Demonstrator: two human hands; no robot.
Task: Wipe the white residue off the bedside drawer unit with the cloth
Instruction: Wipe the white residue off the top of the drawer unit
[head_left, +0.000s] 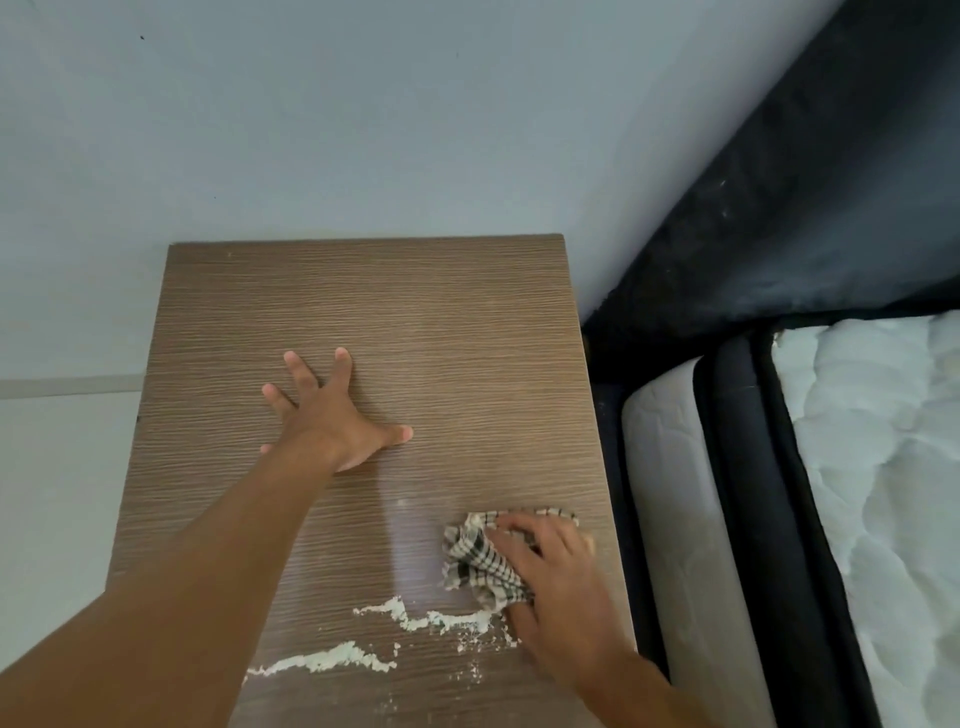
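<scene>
A right hand (558, 566) presses a soft, bunched checked cloth (480, 564) (light, best held crumpled under the palm) just beyond white residue (441, 618) on the drawer unit's surface (415, 312), while the left hand (332, 415) braces flat, fingers spread.

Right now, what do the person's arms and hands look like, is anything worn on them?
Both arms are bare as far as the frame shows: no sleeves, gloves, watch or bracelets. The left hand and the right hand show no rings on the fingers that can be seen. Nails look short and unpainted.
</scene>
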